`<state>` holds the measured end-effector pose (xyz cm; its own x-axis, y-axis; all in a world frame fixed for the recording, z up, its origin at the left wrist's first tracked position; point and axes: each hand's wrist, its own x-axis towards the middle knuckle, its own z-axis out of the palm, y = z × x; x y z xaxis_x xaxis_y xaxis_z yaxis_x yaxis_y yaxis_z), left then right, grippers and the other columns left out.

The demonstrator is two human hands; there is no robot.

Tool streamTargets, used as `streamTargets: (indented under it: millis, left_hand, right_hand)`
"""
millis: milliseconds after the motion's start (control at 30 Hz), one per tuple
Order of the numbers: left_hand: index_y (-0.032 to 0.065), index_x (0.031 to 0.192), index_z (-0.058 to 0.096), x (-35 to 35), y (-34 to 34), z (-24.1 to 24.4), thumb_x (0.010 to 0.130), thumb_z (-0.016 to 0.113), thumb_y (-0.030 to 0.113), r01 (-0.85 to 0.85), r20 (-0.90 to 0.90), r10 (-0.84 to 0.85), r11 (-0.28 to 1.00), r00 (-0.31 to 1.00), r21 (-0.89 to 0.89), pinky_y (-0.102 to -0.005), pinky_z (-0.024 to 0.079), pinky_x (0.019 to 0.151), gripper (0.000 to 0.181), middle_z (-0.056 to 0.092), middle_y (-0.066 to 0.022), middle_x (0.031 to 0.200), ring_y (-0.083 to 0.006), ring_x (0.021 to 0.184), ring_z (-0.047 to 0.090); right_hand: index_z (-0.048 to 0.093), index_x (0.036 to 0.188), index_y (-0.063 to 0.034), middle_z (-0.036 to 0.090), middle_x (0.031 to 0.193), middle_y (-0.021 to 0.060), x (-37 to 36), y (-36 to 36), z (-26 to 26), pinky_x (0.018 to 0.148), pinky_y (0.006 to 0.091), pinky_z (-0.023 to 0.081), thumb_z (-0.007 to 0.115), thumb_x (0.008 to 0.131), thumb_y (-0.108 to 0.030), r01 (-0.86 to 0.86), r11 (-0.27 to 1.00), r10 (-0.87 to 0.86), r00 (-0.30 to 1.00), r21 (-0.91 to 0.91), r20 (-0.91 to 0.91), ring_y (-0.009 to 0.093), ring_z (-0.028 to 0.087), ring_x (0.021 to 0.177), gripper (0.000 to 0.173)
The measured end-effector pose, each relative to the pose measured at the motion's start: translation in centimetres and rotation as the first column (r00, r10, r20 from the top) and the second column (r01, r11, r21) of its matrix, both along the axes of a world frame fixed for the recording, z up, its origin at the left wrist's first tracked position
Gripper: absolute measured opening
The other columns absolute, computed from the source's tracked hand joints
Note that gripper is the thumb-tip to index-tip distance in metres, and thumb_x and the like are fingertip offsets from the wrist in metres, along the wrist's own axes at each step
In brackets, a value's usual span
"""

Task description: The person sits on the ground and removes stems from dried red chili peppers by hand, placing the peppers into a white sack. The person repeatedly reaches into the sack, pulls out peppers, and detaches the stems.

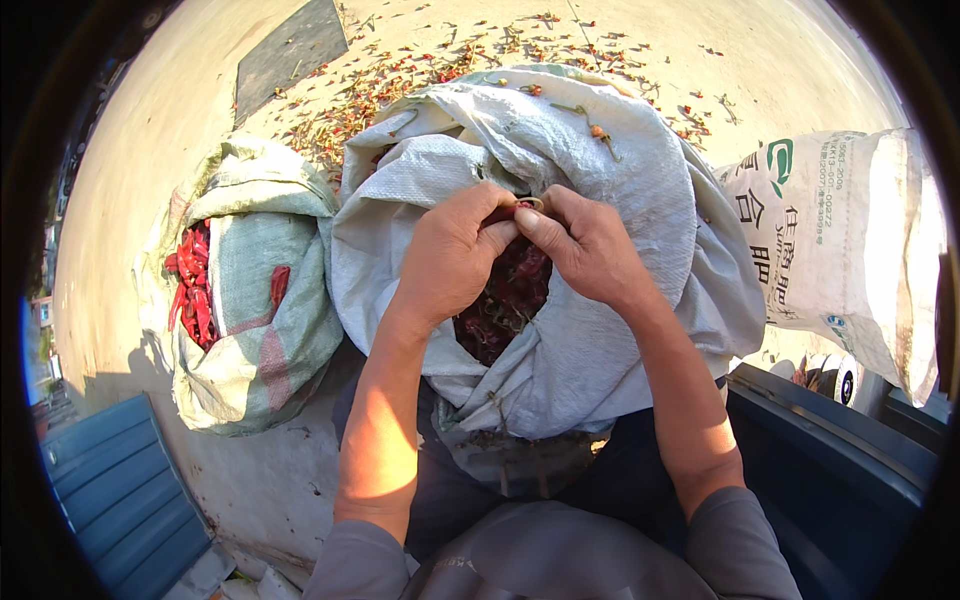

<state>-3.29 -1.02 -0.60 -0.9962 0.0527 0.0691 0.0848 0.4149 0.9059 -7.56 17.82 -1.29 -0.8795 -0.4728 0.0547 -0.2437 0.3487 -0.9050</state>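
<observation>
Both hands meet above the mouth of a large white woven sack (600, 315). My left hand (454, 251) pinches a dried red chili pepper (501, 214) between thumb and fingers. Against it, my right hand (589, 244) grips the pepper's stem end (531, 203), where a pale curved stem shows. Below the hands, the sack's opening shows many dark red dried chilies (510, 300). To the left, a smaller green-white woven sack (270, 255) holds bright red chilies (196, 289), with a single red chili (280, 285) lying on its cloth. The fingers partly hide the held pepper.
Chili stems and scraps (360, 105) are scattered over the concrete ground beyond the sacks, near a dark flat panel (289, 56). A printed white sack (840, 247) stands at the right. Blue ribbed metal (124, 480) is at lower left, and a dark blue metal edge (825, 435) at lower right.
</observation>
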Motion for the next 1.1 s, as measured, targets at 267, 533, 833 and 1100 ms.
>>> streamTargets:
  millis: [267,533,833,1100]
  left_hand:
    - [0.0033,0.108,0.067,0.3,0.1,-0.3,0.086,0.072,0.012,0.140,-0.055,-0.153,0.973,0.987,-0.183,-0.0406,0.051,0.078,0.024,0.065,-0.0147,0.092,-0.0359,0.088,0.064]
    - [0.0012,0.107,0.069,0.8,1.0,0.1,0.091,0.071,0.011,0.033,0.001,-0.034,0.982,0.999,0.187,-0.0320,0.052,0.074,0.018,0.069,-0.0096,0.090,-0.0199,0.081,0.066]
    - [0.0025,0.104,0.069,0.9,1.7,0.4,0.097,0.070,0.014,-0.033,0.030,0.020,0.824,0.999,0.566,-0.0211,0.046,0.063,0.013,0.065,0.0012,0.084,-0.0048,0.072,0.056]
    - [0.0078,0.103,0.061,0.7,0.2,-0.2,0.095,0.074,0.021,-0.262,0.229,0.129,0.536,0.965,0.803,-0.0197,0.039,0.046,0.020,0.059,-0.0006,0.077,-0.0047,0.055,0.047]
  right_hand:
    - [0.063,0.077,-0.0012,0.061,0.068,0.0219,-0.3,0.7,-0.6,0.056,0.0433,0.048,0.062,0.099,-0.031,-0.074,0.989,0.095,0.983,0.131,-0.157,0.042,0.058,0.060,0.037]
    - [0.059,0.076,-0.0053,0.049,0.057,0.0027,0.4,-0.2,0.6,0.048,0.0313,0.040,0.055,0.103,-0.029,0.075,0.947,0.018,0.958,-0.311,0.286,0.013,0.050,0.051,0.036]
    - [0.054,0.078,-0.0118,0.045,0.058,-0.0039,1.0,-1.2,0.2,0.038,0.0230,0.027,0.053,0.105,-0.033,0.357,0.578,0.320,0.728,-0.734,0.606,0.006,0.033,0.042,0.034]
    - [0.068,0.103,-0.0021,0.071,0.089,0.0041,-4.5,2.6,2.8,0.047,0.0277,0.044,0.056,0.104,-0.034,0.387,0.598,-0.090,0.903,-0.702,0.421,0.010,0.048,0.052,0.034]
